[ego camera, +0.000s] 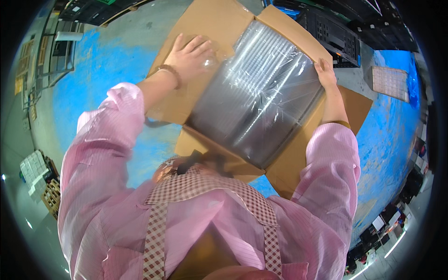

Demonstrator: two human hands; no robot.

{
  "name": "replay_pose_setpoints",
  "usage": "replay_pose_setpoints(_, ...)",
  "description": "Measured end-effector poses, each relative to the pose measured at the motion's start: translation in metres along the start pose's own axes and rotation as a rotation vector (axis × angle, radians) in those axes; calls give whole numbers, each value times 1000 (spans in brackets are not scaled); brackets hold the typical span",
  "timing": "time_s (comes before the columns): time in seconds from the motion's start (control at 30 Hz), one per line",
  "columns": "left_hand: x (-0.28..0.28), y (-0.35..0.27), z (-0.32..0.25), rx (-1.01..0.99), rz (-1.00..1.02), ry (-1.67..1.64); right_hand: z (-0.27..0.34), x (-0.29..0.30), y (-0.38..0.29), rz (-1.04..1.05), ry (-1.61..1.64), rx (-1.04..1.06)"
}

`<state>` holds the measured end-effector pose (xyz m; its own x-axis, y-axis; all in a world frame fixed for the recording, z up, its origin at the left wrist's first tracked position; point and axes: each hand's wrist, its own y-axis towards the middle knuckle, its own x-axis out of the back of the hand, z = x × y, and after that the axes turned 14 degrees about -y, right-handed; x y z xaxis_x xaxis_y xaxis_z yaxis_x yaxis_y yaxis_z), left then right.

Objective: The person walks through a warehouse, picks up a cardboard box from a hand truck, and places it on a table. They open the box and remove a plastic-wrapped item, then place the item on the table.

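Note:
An open cardboard box (210,140) sits before me, filled with a stack of dark, ribbed pieces wrapped in clear plastic film (259,94). My left hand (190,56) lies flat on the wide left flap (206,24), its fingers spread and nothing held. At the box's upper right corner, my right hand (326,74) grips the cardboard edge beside the wrapped stack. Another flap (294,29) stands folded out along the far side, and one more (290,168) hangs towards my right arm. What lies below the top of the stack is hidden.
Black plastic crates (332,38) stand just beyond the box at the upper right. A pale slatted block (390,83) rests on the blue-painted floor (94,70) farther right. A metal rack (45,63) is at the left, with a wooden pallet (51,197) lower down.

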<state>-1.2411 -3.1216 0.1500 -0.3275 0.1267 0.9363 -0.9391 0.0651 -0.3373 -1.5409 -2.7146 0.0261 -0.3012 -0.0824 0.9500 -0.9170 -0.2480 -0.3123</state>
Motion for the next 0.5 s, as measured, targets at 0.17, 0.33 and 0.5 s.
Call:
replay_pose_setpoints(0.17,-3,8,4,16,-55,-45,-3,-2,-2,-17,34,34)
replay_pose_setpoints(0.33,-4,12,12,-37,-211,-73,-5,1,-23,-140,-16,100)
replay_pose_setpoints(0.5,-5,5,22,3,-469,-335,-11,8,-35,-138,47,152)
